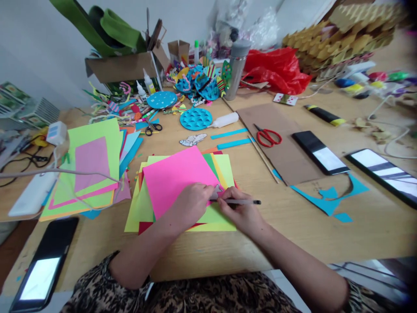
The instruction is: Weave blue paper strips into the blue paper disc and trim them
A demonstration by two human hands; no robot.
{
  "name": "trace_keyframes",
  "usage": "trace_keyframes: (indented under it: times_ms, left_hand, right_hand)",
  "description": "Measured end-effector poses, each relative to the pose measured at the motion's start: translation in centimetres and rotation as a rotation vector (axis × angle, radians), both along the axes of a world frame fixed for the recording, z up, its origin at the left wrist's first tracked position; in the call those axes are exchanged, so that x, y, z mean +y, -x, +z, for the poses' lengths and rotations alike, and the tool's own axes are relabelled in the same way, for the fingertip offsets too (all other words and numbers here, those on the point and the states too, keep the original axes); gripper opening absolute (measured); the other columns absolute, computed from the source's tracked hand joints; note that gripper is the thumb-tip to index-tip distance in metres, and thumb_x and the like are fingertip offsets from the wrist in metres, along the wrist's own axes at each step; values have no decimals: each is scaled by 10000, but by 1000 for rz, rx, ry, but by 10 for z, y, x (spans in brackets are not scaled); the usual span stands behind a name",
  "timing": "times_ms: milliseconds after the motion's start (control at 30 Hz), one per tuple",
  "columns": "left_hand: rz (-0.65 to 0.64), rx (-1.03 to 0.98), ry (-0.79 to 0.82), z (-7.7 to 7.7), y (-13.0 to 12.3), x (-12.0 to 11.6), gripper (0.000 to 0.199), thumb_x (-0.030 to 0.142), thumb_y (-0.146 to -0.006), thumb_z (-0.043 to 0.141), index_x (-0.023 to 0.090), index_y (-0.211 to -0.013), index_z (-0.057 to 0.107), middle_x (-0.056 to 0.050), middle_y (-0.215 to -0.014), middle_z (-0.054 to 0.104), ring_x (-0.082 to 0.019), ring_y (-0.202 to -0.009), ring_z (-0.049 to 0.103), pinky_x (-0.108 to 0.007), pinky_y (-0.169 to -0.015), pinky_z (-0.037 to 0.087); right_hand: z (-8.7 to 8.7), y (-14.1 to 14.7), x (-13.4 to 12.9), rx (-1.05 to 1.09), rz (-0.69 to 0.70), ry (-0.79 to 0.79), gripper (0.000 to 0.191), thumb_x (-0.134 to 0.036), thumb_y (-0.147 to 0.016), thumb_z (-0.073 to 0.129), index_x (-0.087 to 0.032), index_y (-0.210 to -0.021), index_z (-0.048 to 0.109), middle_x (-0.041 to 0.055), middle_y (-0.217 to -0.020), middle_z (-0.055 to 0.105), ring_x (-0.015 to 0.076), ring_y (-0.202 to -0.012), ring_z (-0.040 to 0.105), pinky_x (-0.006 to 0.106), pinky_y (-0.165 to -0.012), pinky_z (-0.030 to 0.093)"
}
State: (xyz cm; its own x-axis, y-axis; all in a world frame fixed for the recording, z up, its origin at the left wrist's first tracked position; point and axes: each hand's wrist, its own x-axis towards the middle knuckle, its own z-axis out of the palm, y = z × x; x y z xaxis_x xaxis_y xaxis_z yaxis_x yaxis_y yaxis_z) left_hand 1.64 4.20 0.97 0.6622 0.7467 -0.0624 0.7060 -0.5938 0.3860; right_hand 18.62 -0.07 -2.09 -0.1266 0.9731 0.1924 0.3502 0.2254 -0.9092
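A bright pink sheet of paper [172, 174] lies tilted on top of a stack of coloured paper [137, 213]. My left hand [193, 202] is closed over its right part, with the fingertips pressing a small pale paper cutout [216, 191] that they partly hide. Close beside it, my right hand [243, 213] pinches a slim pen [244, 201]. The pen lies almost flat, its dark end pointing right and its other end near the cutout. Just beyond the stack rests a grey-and-white fish cutout [193, 139].
Red-handled scissors [269, 137] and a phone [321, 152] lie on brown cardboard [276, 117]. Blue strips [233, 143], a white squeeze bottle [224, 120] and a blue scalloped disc [196, 118] are further back. More paper [87, 126] is at left; a grey flask [236, 69] stands behind.
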Motion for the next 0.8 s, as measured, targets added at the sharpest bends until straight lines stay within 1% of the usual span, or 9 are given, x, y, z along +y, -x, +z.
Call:
trace_keyframes:
  times_ms: [133, 267, 400, 500, 567, 667, 800]
  left_hand:
    - [-27, -14, -14, 0, 0, 0, 203, 102, -886, 454, 156, -919, 647, -57, -812, 664, -196, -786, 595, -305, -709, 449]
    - [-41, -34, -25, -3, 1, -1, 238, 100, -892, 446, 172, -936, 669, -38, -758, 615, -179, -763, 562, -285, -695, 437]
    - [-36, -70, -17, -10, 2, -4, 266, 102, -901, 426, 180, -943, 677, -41, -846, 592, -165, -823, 544, -269, -721, 438]
    - [-48, -49, -14, -12, 2, -6, 276, 118, -915, 403, 165, -875, 672, -51, -887, 577, -173, -865, 529, -280, -749, 437]
    - [-59, -25, -9, -11, 1, -6, 284, 120, -922, 390, 160, -845, 661, -53, -882, 568, -181, -873, 518, -293, -757, 434]
    - [-62, 5, -10, -9, -1, -7, 277, 134, -933, 378, 158, -857, 644, -52, -885, 562, -189, -876, 506, -311, -763, 433]
    - [-88, 48, -58, -7, -2, -11, 243, 102, -920, 390, 141, -866, 624, -55, -902, 565, -193, -872, 506, -318, -770, 441]
  right_hand:
    - [0, 0, 0, -8, -23, -14, 138, -239, -826, 556, -195, -698, 531, -21, -606, 540, 91, -517, 454, 224, -473, 366]
    - [1, 0, 0, -17, -53, -34, 170, -255, -831, 552, -195, -676, 517, -23, -593, 529, 91, -516, 450, 225, -474, 361]
    - [2, 0, 1, -12, -73, -18, 153, -243, -815, 554, -196, -675, 514, -26, -586, 523, 88, -508, 451, 219, -465, 350]
    - [2, -1, 1, -12, -95, -5, 146, -236, -804, 553, -194, -670, 514, -22, -580, 527, 87, -500, 456, 217, -458, 350]
    - [2, -1, 1, -8, -117, 5, 153, -236, -798, 554, -194, -660, 505, -25, -568, 517, 84, -489, 448, 215, -449, 342]
    - [2, -1, 1, -3, -146, 18, 155, -238, -786, 563, -197, -653, 494, -36, -548, 494, 78, -469, 423, 210, -430, 315]
    - [2, -2, 2, -13, -190, 5, 172, -236, -775, 573, -201, -634, 481, -44, -527, 468, 78, -461, 406, 215, -426, 304]
